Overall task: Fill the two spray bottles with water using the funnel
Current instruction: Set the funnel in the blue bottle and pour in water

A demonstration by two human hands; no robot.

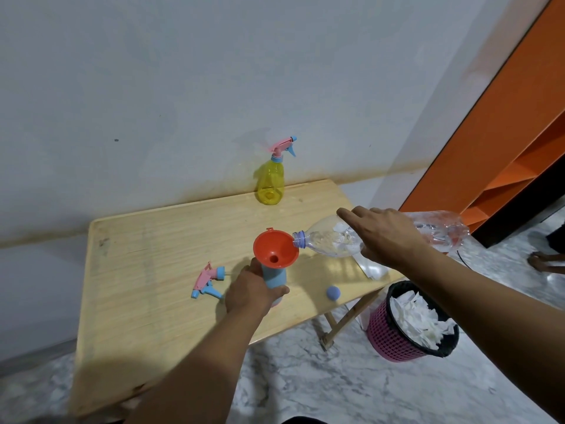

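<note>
Head view. The left hand (250,290) grips the blue spray bottle (273,278), fingers and thumb curled round its body, holding it upright on the wooden table (146,270); the hand hides much of the bottle's lower part. An orange funnel (275,250) sits in the bottle's neck, mouth facing up. The right hand (388,237) grasps a clear plastic water bottle (336,240) from above, fingers wrapped over its middle; the bottle's long axis lies nearly level, its open mouth pointing left and touching the funnel's right rim. Whether water is flowing cannot be made out. A detached pink-and-blue spray head (208,280) lies on its side left of the blue bottle. A small blue cap (333,293) rests near the table's right edge. The yellow spray bottle (271,182), spray head fitted, stands upright at the table's far edge by the wall.
</note>
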